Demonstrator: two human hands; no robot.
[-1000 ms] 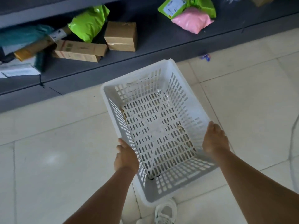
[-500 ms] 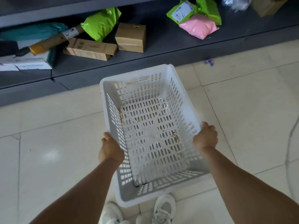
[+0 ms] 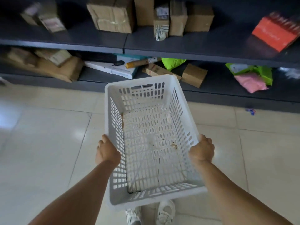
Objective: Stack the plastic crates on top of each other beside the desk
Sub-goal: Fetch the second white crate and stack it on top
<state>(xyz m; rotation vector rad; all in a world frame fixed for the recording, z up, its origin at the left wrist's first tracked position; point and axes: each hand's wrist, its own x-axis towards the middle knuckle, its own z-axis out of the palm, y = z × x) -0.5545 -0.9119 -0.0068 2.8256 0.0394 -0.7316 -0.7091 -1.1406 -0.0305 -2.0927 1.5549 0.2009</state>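
Head view: both my hands grip the white crate (image 3: 151,143) by its long rims, left hand (image 3: 107,151) & right hand (image 3: 202,150) w/ fingers curled over the edges (crate empty, held above the floor (image 3: 45,143)). Shelves (image 3: 178,51) w/ parcels lie beyond my grip.

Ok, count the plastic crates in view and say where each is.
1. The white plastic crate is held above the tiled floor, left hand and right hand gripping its long sides. Others may lie out of frame.

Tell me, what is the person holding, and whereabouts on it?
A white plastic crate, empty. The left hand grips its left long rim, the right hand its right long rim.
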